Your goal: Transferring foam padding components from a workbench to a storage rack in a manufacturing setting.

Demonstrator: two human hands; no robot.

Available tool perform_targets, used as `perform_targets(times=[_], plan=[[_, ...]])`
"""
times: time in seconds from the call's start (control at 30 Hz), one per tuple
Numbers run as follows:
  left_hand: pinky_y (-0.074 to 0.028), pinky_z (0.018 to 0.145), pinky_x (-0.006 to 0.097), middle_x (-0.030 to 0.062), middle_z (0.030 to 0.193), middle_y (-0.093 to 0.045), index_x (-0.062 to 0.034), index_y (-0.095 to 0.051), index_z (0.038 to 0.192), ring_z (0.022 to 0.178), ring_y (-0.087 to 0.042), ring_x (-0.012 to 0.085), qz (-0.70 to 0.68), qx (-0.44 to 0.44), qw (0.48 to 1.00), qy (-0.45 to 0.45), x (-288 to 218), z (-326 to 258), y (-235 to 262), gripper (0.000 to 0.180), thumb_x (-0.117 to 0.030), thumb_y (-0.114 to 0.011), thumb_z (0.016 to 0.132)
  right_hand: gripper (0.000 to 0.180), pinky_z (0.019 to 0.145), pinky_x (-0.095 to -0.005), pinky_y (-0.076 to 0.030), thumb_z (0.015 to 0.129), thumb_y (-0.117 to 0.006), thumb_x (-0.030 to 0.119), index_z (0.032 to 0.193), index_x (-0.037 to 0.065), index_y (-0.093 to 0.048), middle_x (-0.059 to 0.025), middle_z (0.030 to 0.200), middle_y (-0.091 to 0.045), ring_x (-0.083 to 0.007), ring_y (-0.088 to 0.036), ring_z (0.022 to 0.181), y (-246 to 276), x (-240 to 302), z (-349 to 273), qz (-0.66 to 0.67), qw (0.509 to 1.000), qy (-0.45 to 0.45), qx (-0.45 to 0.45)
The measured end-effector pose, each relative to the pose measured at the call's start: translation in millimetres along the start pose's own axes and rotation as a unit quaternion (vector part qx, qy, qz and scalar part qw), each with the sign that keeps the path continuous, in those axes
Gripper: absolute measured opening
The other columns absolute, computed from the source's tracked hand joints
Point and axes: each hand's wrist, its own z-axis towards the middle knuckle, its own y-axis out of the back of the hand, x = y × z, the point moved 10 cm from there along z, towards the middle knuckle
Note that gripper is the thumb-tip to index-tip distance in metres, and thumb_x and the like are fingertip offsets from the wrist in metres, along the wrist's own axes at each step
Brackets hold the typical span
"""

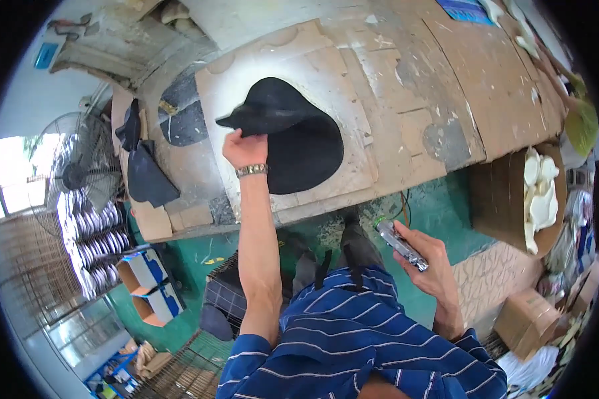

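A rounded black sheet (306, 156) lies on whitened cardboard on the workbench. My left hand (246, 147) is closed on its near left part, where a flap (269, 116) is lifted and folded over the rest. The fingertips are partly hidden under the flap. Off the bench's front edge, beside my body, my right hand (431, 259) is wrapped round a silver metal tool with a green end (402, 246). The tool's green end points toward the bench; its exact kind does not show.
Folded black pieces (150, 176) lie at the bench's left end, near a large fan (73, 176). An open carton (499, 193) with cream-coloured shaped parts stands at the right. Wire racks (33, 266) and a blue-and-white box (150, 286) stand on the left.
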Motion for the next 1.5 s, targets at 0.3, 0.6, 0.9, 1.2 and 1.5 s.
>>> perform_targets(times=[0.3,0.6,0.9,1.2,1.5], plan=[[-0.037,0.125,0.058,0.0216,0.146,-0.063,0.0035,-0.063,0.138,0.141,-0.055,0.0404,-0.122,0.114,0.965,-0.204,-159,-97,-58,0.065,-0.009,-0.060,0.074,0.071,0.087,-0.0438,-0.056,0.076,-0.077,-0.004,0.145,0.003,-0.062,-0.0230,0.114,-0.073,-0.0435,-0.071,0.101,-33,23,40,-0.090,0.986,0.047,0.130],[-0.040,0.122,0.057,0.0225,0.146,-0.062,0.0054,-0.060,0.141,0.137,-0.057,0.0417,-0.197,0.005,0.943,-0.269,-169,-412,124,0.062,-0.015,-0.053,0.083,0.064,0.091,-0.0423,-0.056,0.080,-0.079,-0.002,0.142,0.001,-0.064,-0.0229,0.118,-0.073,-0.0423,-0.071,0.104,-115,80,-13,-0.133,0.944,0.136,0.268],[-0.039,0.123,0.060,0.0214,0.140,-0.064,0.0049,-0.063,0.132,0.134,-0.058,0.0442,-0.416,-0.408,0.676,-0.451,-1,-815,330,0.061,-0.011,-0.056,0.073,0.058,0.080,-0.0313,-0.052,0.087,-0.074,-0.001,0.144,0.000,-0.063,-0.0166,0.096,-0.072,-0.0171,-0.065,0.083,-239,155,-195,-0.236,0.824,0.220,0.465],[-0.044,0.119,0.061,0.0184,0.136,-0.069,0.0000,-0.069,0.130,0.129,-0.063,0.0426,-0.518,-0.438,0.326,-0.659,174,-1108,392,0.062,-0.013,-0.053,0.071,0.056,0.077,-0.0316,-0.052,0.088,-0.071,-0.001,0.143,0.001,-0.065,-0.0074,0.090,-0.069,-0.0151,-0.062,0.079,-325,151,-405,-0.377,0.630,0.271,0.623],[-0.038,0.115,0.070,0.0151,0.137,-0.066,-0.0002,-0.067,0.128,0.131,-0.060,0.0408,-0.522,-0.499,0.092,-0.686,248,-1383,545,0.049,-0.022,-0.055,0.086,0.060,0.089,-0.0334,-0.053,0.093,-0.072,0.016,0.149,0.000,-0.060,-0.0071,0.098,-0.072,-0.0167,-0.066,0.092,-441,133,-526,-0.438,0.517,0.290,0.675]])
